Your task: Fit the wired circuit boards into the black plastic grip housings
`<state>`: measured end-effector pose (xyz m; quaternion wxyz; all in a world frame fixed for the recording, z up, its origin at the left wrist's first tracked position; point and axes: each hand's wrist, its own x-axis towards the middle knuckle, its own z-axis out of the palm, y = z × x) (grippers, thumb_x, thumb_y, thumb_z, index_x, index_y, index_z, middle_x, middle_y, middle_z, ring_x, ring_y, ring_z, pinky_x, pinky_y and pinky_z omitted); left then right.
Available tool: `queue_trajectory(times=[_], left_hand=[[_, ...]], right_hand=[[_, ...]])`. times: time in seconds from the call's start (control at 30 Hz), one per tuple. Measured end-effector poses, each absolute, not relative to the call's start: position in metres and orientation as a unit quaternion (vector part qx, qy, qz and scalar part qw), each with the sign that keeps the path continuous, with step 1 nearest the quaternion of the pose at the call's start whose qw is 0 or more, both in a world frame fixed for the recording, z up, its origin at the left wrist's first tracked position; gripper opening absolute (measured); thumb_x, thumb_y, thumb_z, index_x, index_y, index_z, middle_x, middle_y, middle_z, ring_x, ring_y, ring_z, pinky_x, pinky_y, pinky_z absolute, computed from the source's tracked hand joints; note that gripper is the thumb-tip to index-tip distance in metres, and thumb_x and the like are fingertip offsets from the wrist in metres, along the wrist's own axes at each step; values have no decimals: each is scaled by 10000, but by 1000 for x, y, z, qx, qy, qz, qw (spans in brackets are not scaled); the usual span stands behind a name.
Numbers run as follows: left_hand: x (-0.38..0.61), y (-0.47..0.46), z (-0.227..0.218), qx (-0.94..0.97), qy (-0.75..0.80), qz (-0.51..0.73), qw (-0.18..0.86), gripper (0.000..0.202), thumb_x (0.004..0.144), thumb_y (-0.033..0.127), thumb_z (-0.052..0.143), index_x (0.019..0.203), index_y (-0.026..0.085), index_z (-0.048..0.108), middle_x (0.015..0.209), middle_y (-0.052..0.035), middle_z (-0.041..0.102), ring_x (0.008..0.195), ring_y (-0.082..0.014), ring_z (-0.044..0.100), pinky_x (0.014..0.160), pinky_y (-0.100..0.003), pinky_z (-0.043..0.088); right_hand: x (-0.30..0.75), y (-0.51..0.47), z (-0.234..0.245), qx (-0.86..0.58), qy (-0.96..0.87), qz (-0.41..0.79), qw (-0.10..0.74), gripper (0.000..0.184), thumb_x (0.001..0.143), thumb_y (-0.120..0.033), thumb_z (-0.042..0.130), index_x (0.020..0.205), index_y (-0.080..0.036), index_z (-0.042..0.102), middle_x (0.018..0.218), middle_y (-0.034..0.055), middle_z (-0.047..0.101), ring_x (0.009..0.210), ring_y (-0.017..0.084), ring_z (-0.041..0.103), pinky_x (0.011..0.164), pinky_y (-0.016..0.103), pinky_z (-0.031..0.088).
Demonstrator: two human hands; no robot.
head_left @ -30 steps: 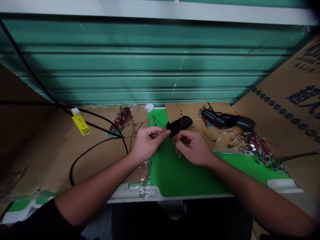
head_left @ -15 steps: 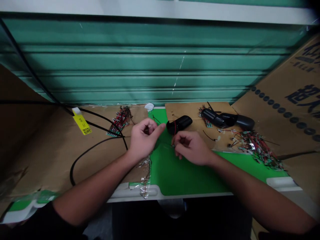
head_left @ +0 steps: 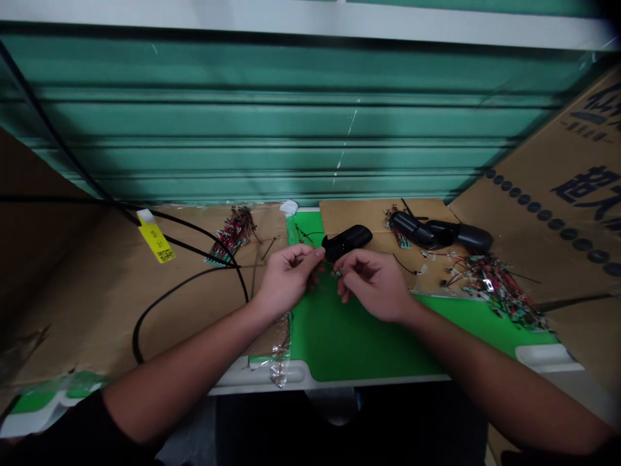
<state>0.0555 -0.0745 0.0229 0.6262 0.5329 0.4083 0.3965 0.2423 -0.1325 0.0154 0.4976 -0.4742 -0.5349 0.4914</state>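
Note:
My left hand (head_left: 287,278) is closed, thumb and forefinger pinched together at the near-left end of a black plastic shell (head_left: 350,241). What sits between those fingertips, if anything, is too small to make out. My right hand (head_left: 373,283) is closed too, pinching a small wired part (head_left: 338,273) just in front of the shell. The shell lies tilted on the work surface, its hollow side partly showing. A thin dark wire (head_left: 310,233) lies on the green mat (head_left: 369,343) behind my left hand.
Bundles of red and black wired boards lie left (head_left: 230,236) and right (head_left: 504,291). More black shells (head_left: 441,233) rest at the back right. A black cable (head_left: 138,323) with a yellow tag (head_left: 158,239) loops across the left cardboard (head_left: 97,298). A green slatted wall (head_left: 272,123) stands behind.
My left hand has moved right and slightly toward me, its fingertips now close to the shell and my right hand. The right hand still holds the small wired part, with its fingertips slightly higher.

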Motion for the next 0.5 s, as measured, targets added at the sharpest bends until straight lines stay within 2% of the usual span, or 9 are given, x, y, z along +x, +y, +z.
queue_trajectory(times=[0.1, 0.23, 0.33, 0.4, 0.47, 0.5], left_hand=[[59, -80, 18, 509, 396, 409, 646, 498, 788, 634, 892, 778, 181, 685, 689, -21, 708, 496, -117, 583, 453, -241, 455], [59, -79, 17, 492, 397, 427, 646, 482, 807, 608, 889, 788, 180, 669, 670, -5, 692, 480, -107, 576, 443, -231, 464], [54, -69, 21, 493, 408, 450, 623, 464, 793, 581, 909, 790, 181, 672, 652, 5, 679, 469, -103, 566, 423, -224, 444], [51, -60, 22, 500, 407, 464, 607, 467, 778, 581, 920, 785, 180, 680, 643, 4, 674, 461, -102, 559, 414, -226, 440], [49, -54, 22, 504, 405, 473, 599, 476, 762, 589, 931, 783, 180, 689, 635, 1, 673, 455, -103, 555, 409, -230, 444], [48, -52, 21, 505, 405, 475, 596, 478, 757, 591, 934, 783, 180, 691, 632, 0, 675, 452, -104, 555, 405, -231, 444]], right_hand=[[240, -132, 12, -482, -509, 480, 527, 183, 905, -343, 758, 842, -213, 646, 721, 13, 715, 550, 154, 692, 515, 285, 598], [247, -132, 14, -487, -560, 445, 502, 259, 998, -471, 708, 927, -225, 664, 777, 34, 732, 607, 181, 705, 561, 328, 618], [269, -123, 21, -507, -672, 273, 465, 202, 1053, -422, 652, 986, -241, 712, 1045, 96, 783, 846, 236, 751, 782, 402, 648], [288, -111, 24, -528, -712, 162, 435, 167, 1054, -373, 640, 1158, -261, 709, 1216, 117, 766, 1060, 296, 738, 981, 489, 613], [306, -96, 22, -537, -746, 131, 371, 384, 1043, -362, 637, 1415, -266, 615, 1419, 145, 691, 1255, 347, 679, 1112, 568, 550], [313, -89, 18, -534, -764, 131, 336, 483, 1038, -367, 640, 1501, -254, 557, 1503, 166, 639, 1389, 375, 603, 1183, 603, 495]])
